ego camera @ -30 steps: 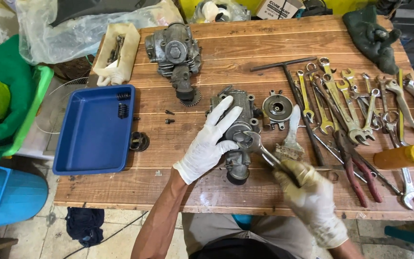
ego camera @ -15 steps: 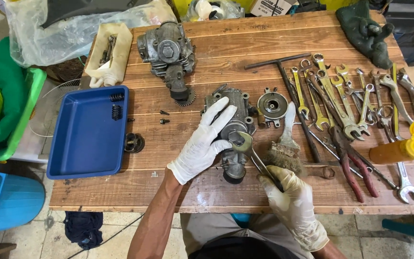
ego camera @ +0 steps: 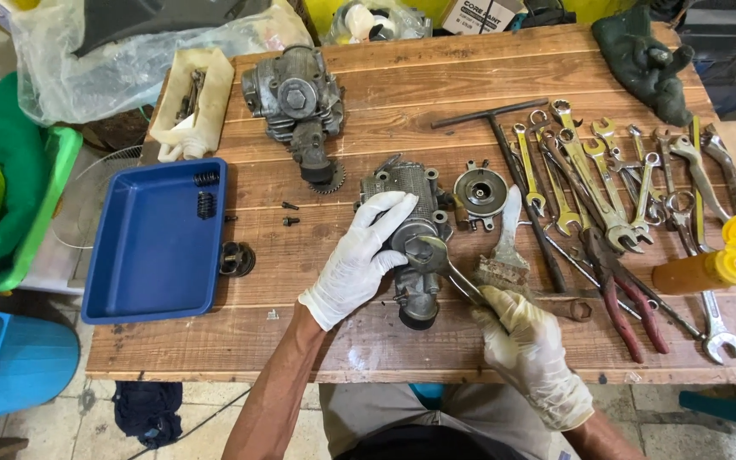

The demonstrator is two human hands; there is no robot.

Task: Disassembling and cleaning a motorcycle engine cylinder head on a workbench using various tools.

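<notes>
A grey metal engine part [ego camera: 411,196] lies in the middle of the wooden table [ego camera: 385,94]. My left hand [ego camera: 359,260], in a white glove, rests on top of it and holds it down. My right hand [ego camera: 526,345], also gloved, grips the handle of a ring spanner [ego camera: 436,255]. The spanner's ring end sits on a fitting at the near side of the part.
A blue tray [ego camera: 142,273] with small springs lies left. A second engine part [ego camera: 296,98] sits at the back. A round metal cover [ego camera: 479,192] and brush [ego camera: 504,251] lie right of my hands. Several spanners [ego camera: 589,179], red-handled pliers [ego camera: 623,294] and an orange bottle [ego camera: 709,264] fill the right side.
My right hand has drawn the spanner handle a little toward me and to the right. My left hand stays on the engine part.
</notes>
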